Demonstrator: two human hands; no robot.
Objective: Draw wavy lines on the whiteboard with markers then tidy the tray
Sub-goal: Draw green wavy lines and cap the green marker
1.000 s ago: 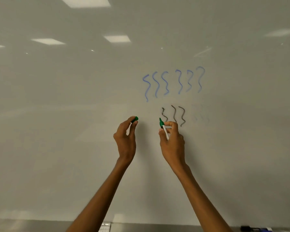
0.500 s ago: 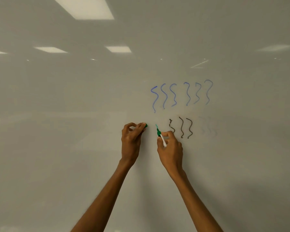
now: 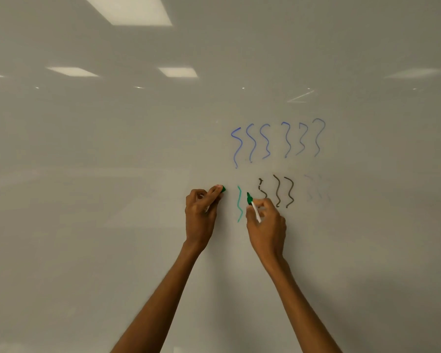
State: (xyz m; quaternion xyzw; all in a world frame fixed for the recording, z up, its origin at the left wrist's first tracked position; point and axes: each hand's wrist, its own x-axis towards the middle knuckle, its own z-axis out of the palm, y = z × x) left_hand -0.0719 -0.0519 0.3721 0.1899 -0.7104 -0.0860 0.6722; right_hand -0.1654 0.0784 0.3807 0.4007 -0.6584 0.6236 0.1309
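Observation:
The whiteboard (image 3: 112,225) fills the view. My right hand (image 3: 266,225) grips a green marker (image 3: 253,207) with a white barrel, its tip at the board just right of a fresh green wavy line (image 3: 239,203). My left hand (image 3: 201,215) pinches the green marker cap (image 3: 222,189) between thumb and fingers, close to the board. Several blue wavy lines (image 3: 278,141) run in a row above. Three dark wavy lines (image 3: 278,191) sit right of the marker, with faint erased marks (image 3: 316,192) beyond them.
Ceiling lights reflect in the glossy board at the top. Bare board surface lies to the left and below the hands. The tray is out of view.
A green wavy line has appeared left of the dark lines. My right hand drew it downward, then brought the tip back up beside it. The view tilted up, hiding the tray edge.

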